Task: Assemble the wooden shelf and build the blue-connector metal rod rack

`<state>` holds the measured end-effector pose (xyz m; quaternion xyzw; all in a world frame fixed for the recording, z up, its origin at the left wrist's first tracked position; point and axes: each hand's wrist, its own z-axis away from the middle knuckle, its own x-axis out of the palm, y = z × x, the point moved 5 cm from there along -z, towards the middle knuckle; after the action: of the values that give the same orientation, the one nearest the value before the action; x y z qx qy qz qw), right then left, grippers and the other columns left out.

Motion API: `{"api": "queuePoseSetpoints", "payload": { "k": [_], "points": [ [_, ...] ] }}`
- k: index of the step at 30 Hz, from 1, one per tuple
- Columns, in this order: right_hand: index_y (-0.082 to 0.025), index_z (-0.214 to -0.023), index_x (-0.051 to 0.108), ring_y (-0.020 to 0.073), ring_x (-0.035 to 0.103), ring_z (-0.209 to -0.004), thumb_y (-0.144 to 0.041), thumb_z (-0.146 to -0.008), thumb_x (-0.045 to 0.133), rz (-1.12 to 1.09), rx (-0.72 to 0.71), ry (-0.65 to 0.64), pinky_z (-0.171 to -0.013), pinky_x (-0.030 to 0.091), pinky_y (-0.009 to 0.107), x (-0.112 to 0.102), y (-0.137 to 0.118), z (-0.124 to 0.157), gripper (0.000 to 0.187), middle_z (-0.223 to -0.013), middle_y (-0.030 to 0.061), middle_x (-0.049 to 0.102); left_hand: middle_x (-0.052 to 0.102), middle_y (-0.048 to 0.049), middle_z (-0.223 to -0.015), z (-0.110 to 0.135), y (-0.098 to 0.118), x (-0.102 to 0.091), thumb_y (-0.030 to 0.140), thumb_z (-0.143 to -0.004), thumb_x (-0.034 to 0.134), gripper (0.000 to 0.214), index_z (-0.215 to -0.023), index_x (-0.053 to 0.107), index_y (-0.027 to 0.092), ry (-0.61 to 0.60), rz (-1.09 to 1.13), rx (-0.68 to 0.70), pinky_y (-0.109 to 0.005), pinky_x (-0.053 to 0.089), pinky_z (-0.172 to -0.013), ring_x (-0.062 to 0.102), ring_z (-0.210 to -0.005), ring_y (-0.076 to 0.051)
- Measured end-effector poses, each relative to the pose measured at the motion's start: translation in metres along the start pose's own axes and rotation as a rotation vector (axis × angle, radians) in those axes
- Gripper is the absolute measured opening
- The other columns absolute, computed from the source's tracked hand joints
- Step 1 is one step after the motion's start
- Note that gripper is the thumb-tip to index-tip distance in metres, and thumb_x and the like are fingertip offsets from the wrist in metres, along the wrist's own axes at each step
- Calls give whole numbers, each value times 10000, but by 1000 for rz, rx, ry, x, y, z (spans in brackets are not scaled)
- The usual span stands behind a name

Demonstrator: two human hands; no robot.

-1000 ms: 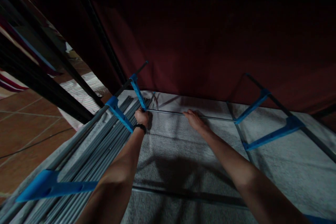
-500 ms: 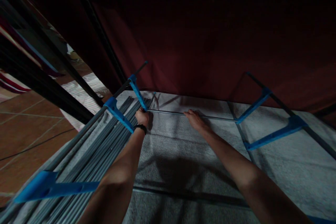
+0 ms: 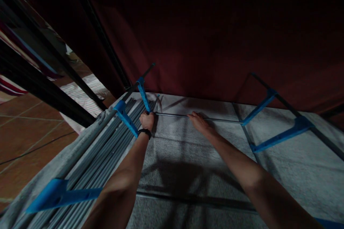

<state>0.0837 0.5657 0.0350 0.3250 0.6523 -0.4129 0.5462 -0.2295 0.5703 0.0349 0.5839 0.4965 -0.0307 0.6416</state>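
Left hand (image 3: 147,120) clenched round the crossbar (image 3: 172,115) at its left end; right hand (image 3: 199,122) has fingers curled over mid-span. Crossbar is slim, round, grey — long axis left-right, right end slightly lower in view, between blue brackets (image 3: 144,96). Fuzzy grey blanket (image 3: 172,146) below, grey tubes (image 3: 110,154) bundled left. Dark red panel (image 3: 188,53) behind; brownish tiles (image 3: 34,132) far left.

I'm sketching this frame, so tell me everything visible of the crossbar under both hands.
The crossbar is a slim, straight grey rod, seemingly metal, running crosswise over pale cloth. The left hand covers its left end by a blue bracket; the right hand holds it near mid-length. Its right end meets another blue bracket.
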Motion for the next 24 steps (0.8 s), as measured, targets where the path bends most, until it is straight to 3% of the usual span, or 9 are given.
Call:
{"api": "queuePoseSetpoints", "payload": {
  "k": [6, 24],
  "points": [
    [-195, -1113, 675, 215, 563, -1038, -237, -988, 436, 17, 7, 35, -952, 384, 340, 8, -3, -8, 273, -1152, 113, 631, 697, -128, -834, 0, -1, 6, 284, -843, 585, 160, -876, 685, 164, 3, -52, 10, -335, 457, -758, 656, -875, -255],
    [-179, -995, 695, 166, 591, -982, -215, -978, 448, -66, 17, 13, -888, 410, 263, 12, 0, -16, 251, -1062, 75, 677, 704, -140, -917, 3, -11, 22, 261, -848, 586, 168, -949, 678, 164, 73, -36, -1, -361, 459, -848, 654, -941, -262]
  ]
}}
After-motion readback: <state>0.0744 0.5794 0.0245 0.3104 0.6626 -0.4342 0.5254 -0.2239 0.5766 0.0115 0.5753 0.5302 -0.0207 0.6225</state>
